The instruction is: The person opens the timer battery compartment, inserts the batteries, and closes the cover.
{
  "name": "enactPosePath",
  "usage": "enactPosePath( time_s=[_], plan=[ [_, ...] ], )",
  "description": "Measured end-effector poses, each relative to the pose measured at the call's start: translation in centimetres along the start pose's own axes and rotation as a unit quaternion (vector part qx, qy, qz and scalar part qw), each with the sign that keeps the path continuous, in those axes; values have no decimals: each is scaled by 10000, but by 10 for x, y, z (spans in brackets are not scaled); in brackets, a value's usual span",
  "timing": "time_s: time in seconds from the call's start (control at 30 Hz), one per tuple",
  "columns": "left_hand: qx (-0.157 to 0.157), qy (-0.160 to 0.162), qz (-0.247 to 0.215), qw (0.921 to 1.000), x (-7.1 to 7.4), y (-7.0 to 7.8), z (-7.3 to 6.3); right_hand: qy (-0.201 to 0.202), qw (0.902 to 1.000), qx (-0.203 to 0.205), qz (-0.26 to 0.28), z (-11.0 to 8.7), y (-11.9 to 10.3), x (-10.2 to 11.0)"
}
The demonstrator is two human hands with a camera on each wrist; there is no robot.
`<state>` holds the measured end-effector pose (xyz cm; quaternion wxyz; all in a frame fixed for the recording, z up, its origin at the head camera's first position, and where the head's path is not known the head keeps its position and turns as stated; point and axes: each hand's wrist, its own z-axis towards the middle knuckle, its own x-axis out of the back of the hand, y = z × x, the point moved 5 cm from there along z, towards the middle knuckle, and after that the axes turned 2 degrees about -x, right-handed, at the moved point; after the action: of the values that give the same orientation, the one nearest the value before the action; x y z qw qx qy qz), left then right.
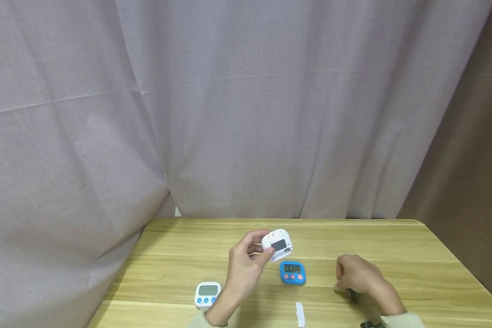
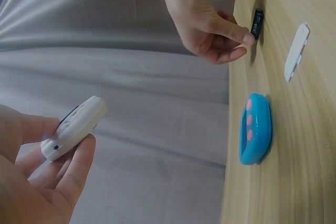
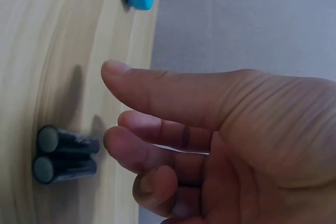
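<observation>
Above the table (image 1: 434, 259), the left hand (image 1: 246, 264) pinches a white timer (image 1: 279, 245); the right hand (image 1: 357, 273), fingers loosely curled and empty, hovers just beside two black batteries (image 3: 65, 154), and a blue timer (image 1: 293, 279) lies between both hands

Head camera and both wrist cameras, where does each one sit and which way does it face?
Head: on the head, facing forward and down at the table and curtain; the left hand and right hand show.
Left wrist: on that wrist, facing the held white timer; both hands show.
Right wrist: on that wrist, facing two batteries; only the right hand shows.
Shared: both wrist views include the blue timer.
</observation>
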<state>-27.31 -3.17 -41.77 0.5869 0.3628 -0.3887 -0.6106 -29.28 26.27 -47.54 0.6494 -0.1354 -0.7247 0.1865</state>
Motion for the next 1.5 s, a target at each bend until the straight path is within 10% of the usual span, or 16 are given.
enactPosePath(
  time_s=[1.07,1.5],
  plan=[
    [14,-52,114,9999,-1,1,0,-14,9988,-191,461,0,1,-12],
    [23,-73,130,9999,-1,1,-1,-58,9961,-487,-733,0,23,9]
  ],
)
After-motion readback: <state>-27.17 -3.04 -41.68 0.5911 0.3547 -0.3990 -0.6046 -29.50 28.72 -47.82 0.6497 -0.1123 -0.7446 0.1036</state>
